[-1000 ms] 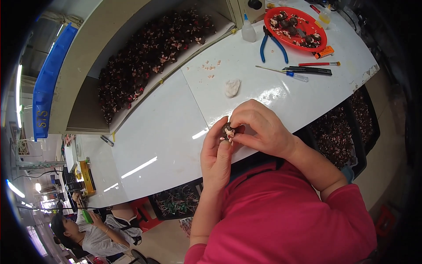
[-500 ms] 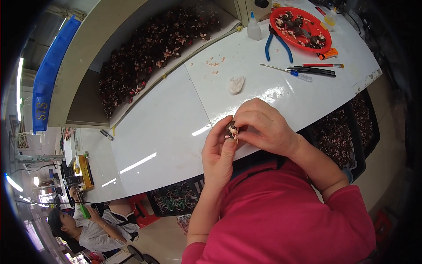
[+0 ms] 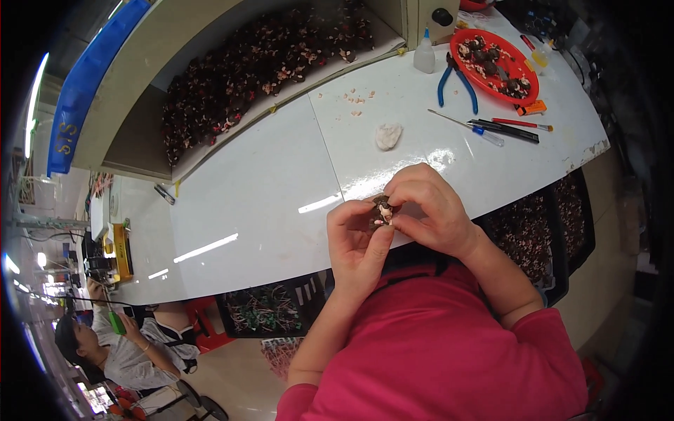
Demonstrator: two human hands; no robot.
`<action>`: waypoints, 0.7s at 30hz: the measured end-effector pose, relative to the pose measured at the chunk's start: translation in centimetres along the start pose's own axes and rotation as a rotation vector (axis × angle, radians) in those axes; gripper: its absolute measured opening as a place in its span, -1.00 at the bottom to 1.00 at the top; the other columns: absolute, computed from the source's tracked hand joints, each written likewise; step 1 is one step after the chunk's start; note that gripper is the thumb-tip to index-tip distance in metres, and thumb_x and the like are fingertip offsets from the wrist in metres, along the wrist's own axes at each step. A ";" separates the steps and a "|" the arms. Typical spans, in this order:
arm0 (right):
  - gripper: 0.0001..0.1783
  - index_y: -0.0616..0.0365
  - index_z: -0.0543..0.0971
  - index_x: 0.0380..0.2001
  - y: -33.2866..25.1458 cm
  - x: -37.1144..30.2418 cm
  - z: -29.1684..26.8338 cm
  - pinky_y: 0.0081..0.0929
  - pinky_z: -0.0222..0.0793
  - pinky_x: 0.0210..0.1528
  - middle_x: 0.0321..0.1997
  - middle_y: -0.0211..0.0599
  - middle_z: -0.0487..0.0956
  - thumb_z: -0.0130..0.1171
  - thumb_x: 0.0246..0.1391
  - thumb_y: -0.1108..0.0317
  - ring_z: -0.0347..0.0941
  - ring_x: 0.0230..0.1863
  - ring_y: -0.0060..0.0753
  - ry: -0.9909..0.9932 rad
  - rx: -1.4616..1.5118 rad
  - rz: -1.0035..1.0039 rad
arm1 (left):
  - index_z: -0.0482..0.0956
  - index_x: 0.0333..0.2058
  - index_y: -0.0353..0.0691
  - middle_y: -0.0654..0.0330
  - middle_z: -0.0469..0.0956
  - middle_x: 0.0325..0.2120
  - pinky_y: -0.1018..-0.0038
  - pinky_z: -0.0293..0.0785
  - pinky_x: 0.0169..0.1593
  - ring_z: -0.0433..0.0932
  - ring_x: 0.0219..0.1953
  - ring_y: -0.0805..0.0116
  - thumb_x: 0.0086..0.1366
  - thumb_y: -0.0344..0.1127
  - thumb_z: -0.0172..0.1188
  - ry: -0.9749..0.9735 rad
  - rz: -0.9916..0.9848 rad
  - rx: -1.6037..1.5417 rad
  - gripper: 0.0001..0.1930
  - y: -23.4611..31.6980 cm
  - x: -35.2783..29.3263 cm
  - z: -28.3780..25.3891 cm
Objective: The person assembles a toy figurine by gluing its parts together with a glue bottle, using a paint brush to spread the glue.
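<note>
A small dark brown figurine with pale pink parts point(image 3: 382, 212) is held up between my two hands, just above the near edge of the white table point(image 3: 260, 175). My left hand point(image 3: 356, 238) is closed on its left side, thumb below and index finger above. From the right, my right hand point(image 3: 430, 214) pinches the figurine with thumb and fingertips; its other fingers are curled. Fingers cover part of the figurine's sides. Beyond my hands lies a crumpled white wad point(image 3: 388, 137).
Pliers point(image 3: 458, 84), a screwdriver point(image 3: 484, 135), a black knife point(image 3: 512, 132) and a brush point(image 3: 523, 125) lie right of a bottle point(image 3: 424, 55). A red tray point(image 3: 530, 91) holds brown pieces. A shelf bin point(image 3: 140, 130) holds many figurines. Another person point(image 3: 133, 351) works at left.
The figurine is turned a little, and my fingers have shifted on it. The whole view has swung slightly, so the table things sit lower and further right.
</note>
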State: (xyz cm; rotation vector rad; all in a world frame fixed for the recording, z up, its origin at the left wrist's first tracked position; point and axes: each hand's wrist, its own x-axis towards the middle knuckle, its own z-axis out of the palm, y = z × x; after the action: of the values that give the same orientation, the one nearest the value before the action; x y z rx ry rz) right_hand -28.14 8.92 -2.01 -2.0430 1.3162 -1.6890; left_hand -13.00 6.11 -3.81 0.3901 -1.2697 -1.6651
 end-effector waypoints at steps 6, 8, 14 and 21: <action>-0.53 0.15 0.41 -0.24 0.2 0.5 0.6 -0.46 0.43 -0.29 -0.27 -0.28 0.44 0.32 -0.30 0.63 0.40 -0.25 -0.27 -0.053 -0.012 0.001 | 0.23 -0.03 -0.25 0.09 0.41 -0.09 0.50 0.41 -0.01 0.45 -0.08 0.42 0.22 -0.56 0.14 -0.018 -0.017 0.032 -0.62 0.3 0.4 -1.3; -0.55 0.15 0.41 -0.24 0.1 0.6 1.3 -0.43 0.41 -0.27 -0.27 -0.27 0.44 0.31 -0.28 0.61 0.40 -0.25 -0.23 -0.077 -0.010 0.009 | 0.25 -0.04 -0.25 0.10 0.41 -0.11 0.50 0.42 -0.02 0.46 -0.09 0.43 0.21 -0.56 0.15 -0.002 0.000 0.059 -0.63 0.5 0.2 -2.0; -0.67 0.17 0.39 -0.24 0.4 -1.6 4.3 -0.31 0.31 -0.12 -0.27 -0.20 0.40 0.23 -0.11 0.44 0.35 -0.22 -0.17 -0.050 -0.105 0.044 | 0.30 -0.04 -0.24 0.17 0.43 -0.17 0.48 0.45 -0.04 0.47 -0.11 0.45 0.21 -0.49 0.18 -0.010 -0.143 0.098 -0.64 0.7 -1.2 -4.5; -0.72 0.20 0.34 -0.22 -1.0 -2.5 5.3 -0.41 0.20 0.04 -0.18 -0.21 0.35 0.15 0.01 0.46 0.30 -0.10 -0.26 -0.081 0.020 0.151 | 0.28 -0.14 -0.23 0.22 0.46 -0.32 0.53 0.45 -0.14 0.47 -0.24 0.51 0.23 -0.36 0.19 0.016 -0.060 0.069 -0.70 3.7 -2.4 -4.3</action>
State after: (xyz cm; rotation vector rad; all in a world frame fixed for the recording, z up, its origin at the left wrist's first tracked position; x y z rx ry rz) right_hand -22.97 9.26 -4.97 -1.9260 1.3841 -1.5332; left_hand -6.93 5.80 -3.05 0.4862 -1.3176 -1.6686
